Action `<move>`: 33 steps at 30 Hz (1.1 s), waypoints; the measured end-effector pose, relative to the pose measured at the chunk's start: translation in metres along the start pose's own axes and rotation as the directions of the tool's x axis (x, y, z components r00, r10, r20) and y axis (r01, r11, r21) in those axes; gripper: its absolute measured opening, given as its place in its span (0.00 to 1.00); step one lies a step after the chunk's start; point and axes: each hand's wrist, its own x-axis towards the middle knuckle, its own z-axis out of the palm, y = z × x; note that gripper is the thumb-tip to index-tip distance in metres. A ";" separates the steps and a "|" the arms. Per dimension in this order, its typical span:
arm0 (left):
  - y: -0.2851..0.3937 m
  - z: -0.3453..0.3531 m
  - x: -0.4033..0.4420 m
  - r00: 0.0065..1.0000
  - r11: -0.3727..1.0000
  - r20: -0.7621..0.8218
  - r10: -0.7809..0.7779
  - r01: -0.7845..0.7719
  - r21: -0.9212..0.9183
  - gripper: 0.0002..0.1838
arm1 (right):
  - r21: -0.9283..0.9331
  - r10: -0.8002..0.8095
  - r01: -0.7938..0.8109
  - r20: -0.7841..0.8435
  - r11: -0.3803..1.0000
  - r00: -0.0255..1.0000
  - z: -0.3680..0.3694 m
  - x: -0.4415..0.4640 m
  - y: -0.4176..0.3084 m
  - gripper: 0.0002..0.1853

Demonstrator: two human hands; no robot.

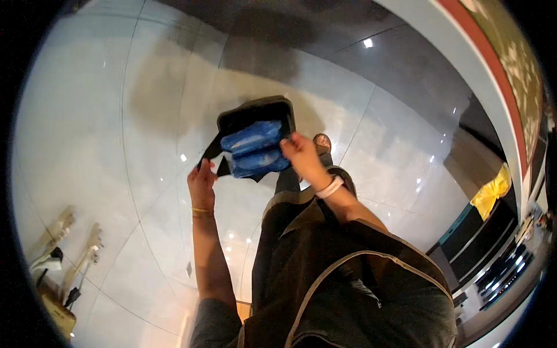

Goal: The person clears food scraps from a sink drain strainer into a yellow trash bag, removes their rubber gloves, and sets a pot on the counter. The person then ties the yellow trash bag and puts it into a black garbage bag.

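A black open-topped bag point(255, 105) is held up over the tiled floor, in front of my legs. Two blue plastic-wrapped bundles point(252, 137) lie side by side in its opening; what they contain cannot be made out. At the bag's lower left, the fingers of my left hand point(201, 181) pinch a black flap or strap point(212, 152) that is pulled outward. My right hand point(303, 156) is closed on the bag's right edge, close beside the bundles. The bag's underside is hidden.
Pale glossy floor tiles point(162, 116) surround me. To the lower left stand white power strips point(87, 255) with plugs and cords. A yellow plastic bag point(491, 191) sits at the right by a dark unit. A curved white edge point(464, 52) borders the upper right.
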 end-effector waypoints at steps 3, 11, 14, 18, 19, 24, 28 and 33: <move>0.018 -0.012 -0.035 0.996 0.995 -0.002 0.093 -0.092 0.048 0.15 | -0.207 -0.131 0.128 -0.003 0.970 0.991 0.029 -0.046 -0.019 0.12; 0.102 -0.069 -0.130 0.986 0.977 -0.011 0.168 -0.168 -0.132 0.14 | -0.112 -0.280 0.290 0.104 0.950 0.955 0.049 -0.156 -0.139 0.11; 0.136 -0.079 -0.169 0.973 0.968 -0.015 0.231 -0.232 -0.093 0.14 | -0.044 -0.298 0.306 0.128 0.951 0.946 0.033 -0.201 -0.171 0.11; 0.177 -0.074 -0.216 0.946 0.948 0.082 0.314 -0.308 -0.073 0.13 | 0.036 -0.333 0.332 0.048 0.943 0.942 0.005 -0.269 -0.200 0.12; 0.188 -0.066 -0.226 0.945 0.950 0.097 0.313 -0.310 -0.044 0.12 | 0.031 -0.304 0.304 0.017 0.952 0.952 -0.004 -0.287 -0.208 0.13; 0.213 -0.028 -0.254 0.941 0.943 0.187 0.283 -0.308 0.126 0.10 | 0.351 -0.162 0.211 -0.163 0.912 0.973 -0.050 -0.362 -0.202 0.11; 0.175 0.002 -0.228 0.956 0.944 0.236 0.172 -0.228 0.236 0.10 | 0.544 0.018 0.143 -0.280 0.827 0.960 -0.073 -0.388 -0.195 0.12; 0.046 0.069 -0.158 0.925 0.991 0.362 -0.113 0.131 -0.026 0.09 | 0.349 -0.055 0.148 -0.263 0.925 0.963 -0.113 -0.393 -0.137 0.12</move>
